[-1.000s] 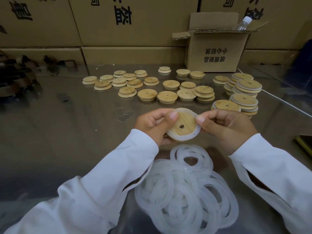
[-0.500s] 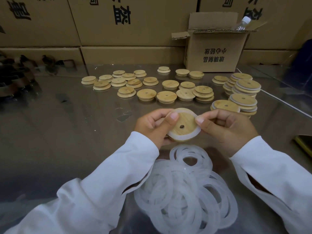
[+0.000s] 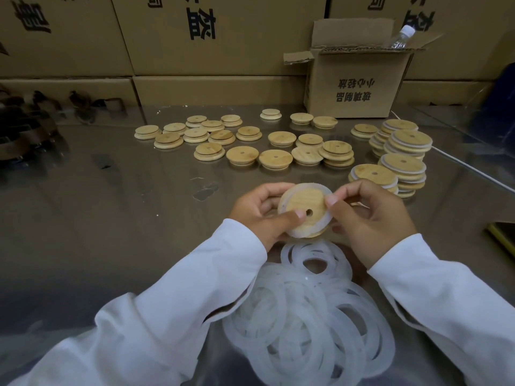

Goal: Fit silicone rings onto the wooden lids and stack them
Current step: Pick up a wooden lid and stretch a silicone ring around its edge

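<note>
Head camera looks down on a shiny metal table. Along its far side stands a wall of big cardboard cartons with printed black characters. In front of them, on the right, sits a smaller open box, and a clear plastic bottle with a white cap sticks out of it.

Close to the person lies a loose pile of white silicone rings, overlapping each other, between the two white sleeves. Many bare wooden lids are spread over the middle of the table, some singly and some two or three high. To the right of them stand taller stacks of ringed lids, with white edges showing between the wooden layers.

The left hand and the right hand both grasp one held lid above the table, just beyond the ring pile. The left thumb lies across its face, beside the small centre hole, with the fingers curled behind. The right thumb and fingers pinch the right edge. A fitted ring lies around this lid's rim.
</note>
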`<state>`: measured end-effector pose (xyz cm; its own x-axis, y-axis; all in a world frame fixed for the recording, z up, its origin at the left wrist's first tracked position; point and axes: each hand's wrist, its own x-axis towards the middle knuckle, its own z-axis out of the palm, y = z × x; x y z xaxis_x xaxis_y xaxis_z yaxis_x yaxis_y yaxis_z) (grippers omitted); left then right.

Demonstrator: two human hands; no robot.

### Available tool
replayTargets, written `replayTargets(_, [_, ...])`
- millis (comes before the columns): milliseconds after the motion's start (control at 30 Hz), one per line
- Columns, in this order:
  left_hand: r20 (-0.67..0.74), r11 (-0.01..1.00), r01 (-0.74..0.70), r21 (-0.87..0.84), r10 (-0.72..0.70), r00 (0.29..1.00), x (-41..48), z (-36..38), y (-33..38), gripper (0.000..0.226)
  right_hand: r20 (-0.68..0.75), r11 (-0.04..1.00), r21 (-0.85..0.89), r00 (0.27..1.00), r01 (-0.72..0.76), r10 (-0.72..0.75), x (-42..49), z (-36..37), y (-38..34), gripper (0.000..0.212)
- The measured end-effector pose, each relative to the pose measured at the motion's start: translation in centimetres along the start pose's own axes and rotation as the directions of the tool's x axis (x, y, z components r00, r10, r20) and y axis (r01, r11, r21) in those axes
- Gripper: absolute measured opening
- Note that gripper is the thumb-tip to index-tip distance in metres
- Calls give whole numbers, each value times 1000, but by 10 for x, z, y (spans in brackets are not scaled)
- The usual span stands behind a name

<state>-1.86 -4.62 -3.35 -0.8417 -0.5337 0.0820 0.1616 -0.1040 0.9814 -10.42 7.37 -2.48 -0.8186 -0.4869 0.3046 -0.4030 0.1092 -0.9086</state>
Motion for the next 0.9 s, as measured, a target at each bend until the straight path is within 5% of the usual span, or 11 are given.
replayTargets(167, [-13,988,-83,129,86,996,-1,0,-2,15,84,981,-106,984,166,-157,-4,-1,-3,13])
replayTargets(467, [58,951,-240,192,234,971,1,-8,8,16,126,994,91,989,65,-76,5,-9,-3,14])
replayTargets(900, [-36,997,-20,70,22,999,0,-4,-1,10,105,994,86,991,71,-80,1,-3,2,13])
